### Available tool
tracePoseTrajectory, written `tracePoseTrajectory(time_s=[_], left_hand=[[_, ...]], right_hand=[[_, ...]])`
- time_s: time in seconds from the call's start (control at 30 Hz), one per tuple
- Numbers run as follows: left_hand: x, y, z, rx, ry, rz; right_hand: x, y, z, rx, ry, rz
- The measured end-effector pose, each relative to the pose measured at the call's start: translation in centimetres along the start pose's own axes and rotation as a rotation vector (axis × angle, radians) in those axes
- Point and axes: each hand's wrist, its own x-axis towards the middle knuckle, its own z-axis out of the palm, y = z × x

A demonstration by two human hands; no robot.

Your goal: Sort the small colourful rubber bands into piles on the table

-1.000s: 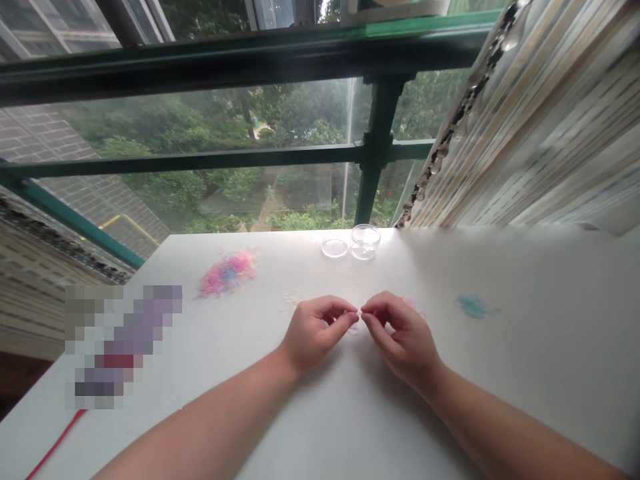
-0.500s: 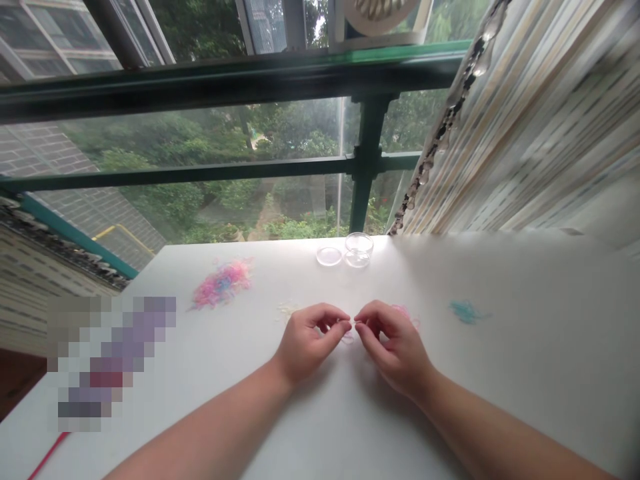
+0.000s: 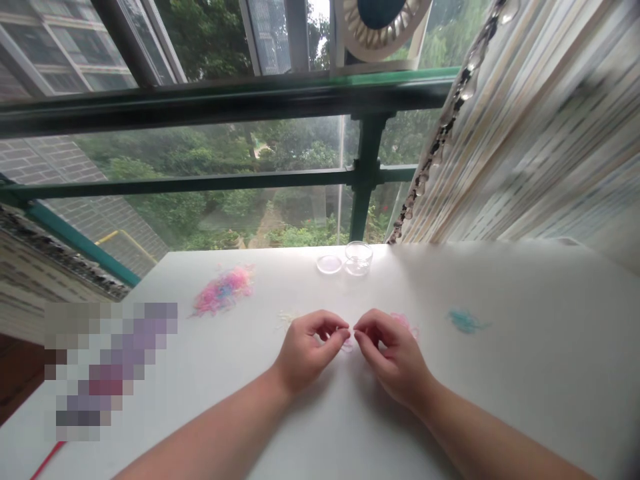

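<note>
My left hand (image 3: pixel 311 353) and my right hand (image 3: pixel 395 357) meet over the middle of the table, their fingertips almost touching. Thumb and forefinger are pinched together on each; whatever lies between them is too small to make out. Just under the fingertips show a few lilac bands (image 3: pixel 347 346), thin and looped like small rubber bands. Pink bands (image 3: pixel 404 324) lie partly hidden behind my right hand. Behind my left hand, pale yellowish bands (image 3: pixel 286 320) are scattered. Farther right is a small heap of teal bands (image 3: pixel 466 321).
A mixed heap of pink, yellow and blue bands (image 3: pixel 223 291) lies at the back left. A clear round container (image 3: pixel 359 260) stands near the window edge beside a clear lid (image 3: pixel 329 265). A blurred-out purple object (image 3: pixel 120 363) with a red cord (image 3: pixel 47 460) occupies the left side.
The whole view has shifted slightly downward in the picture as the head tilts. Both hands keep their pinched pose, fingertips close together; the heaps look the same.
</note>
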Motion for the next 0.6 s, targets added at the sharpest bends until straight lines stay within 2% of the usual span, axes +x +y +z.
tracePoseTrajectory(time_s=[0.6], left_hand=[[0.21,0.03,-0.48,0.055,0.009,0.037]], right_hand=[[0.18,0.04,0.19,0.007,0.027,0.009]])
